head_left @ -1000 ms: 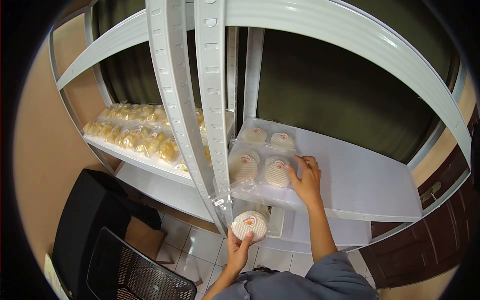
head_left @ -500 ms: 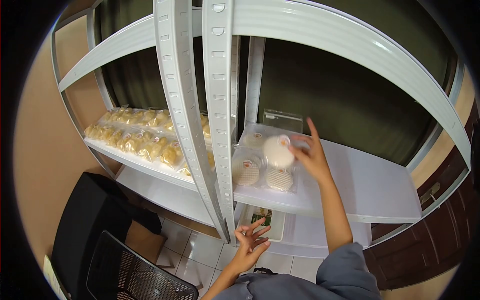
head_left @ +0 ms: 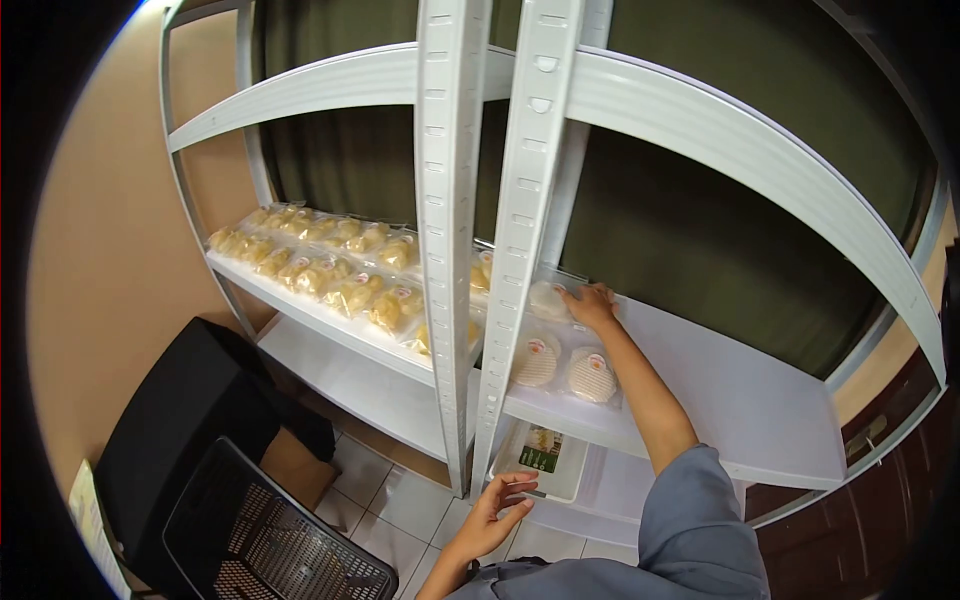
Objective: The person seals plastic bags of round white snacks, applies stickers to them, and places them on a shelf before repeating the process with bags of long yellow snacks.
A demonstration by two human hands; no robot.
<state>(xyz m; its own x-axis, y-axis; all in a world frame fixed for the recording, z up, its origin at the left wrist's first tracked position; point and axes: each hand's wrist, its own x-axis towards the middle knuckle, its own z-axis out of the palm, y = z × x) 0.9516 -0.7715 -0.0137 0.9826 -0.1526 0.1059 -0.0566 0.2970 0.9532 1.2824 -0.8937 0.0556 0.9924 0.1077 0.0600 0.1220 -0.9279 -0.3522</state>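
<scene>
My right hand (head_left: 594,303) reaches to the back of the right-hand shelf. Its fingers bend over the right edge of a white round item in clear plastic (head_left: 548,300); the fingertips are partly hidden. In front of it lie two more clear-wrapped white discs, a left one (head_left: 537,360) and a right one (head_left: 592,375), both with a bumpy surface and a small round label. My left hand (head_left: 495,515) hangs low before the shelves with its fingers curved and apart, holding nothing. Just above it, a white tray (head_left: 568,484) on the lower shelf holds a green printed card (head_left: 541,450).
Rows of clear bags with yellowish pieces (head_left: 350,293) line the left shelf. Metal uprights (head_left: 447,250) part the two racks. A black mesh chair (head_left: 270,540) and a black-covered block (head_left: 190,430) stand at lower left. A dark door (head_left: 840,540) is at right.
My right hand has carried the white round item back and down to the shelf's rear. My left hand's fingers have drawn closer together. The view has shifted, so the shelves sit further right.
</scene>
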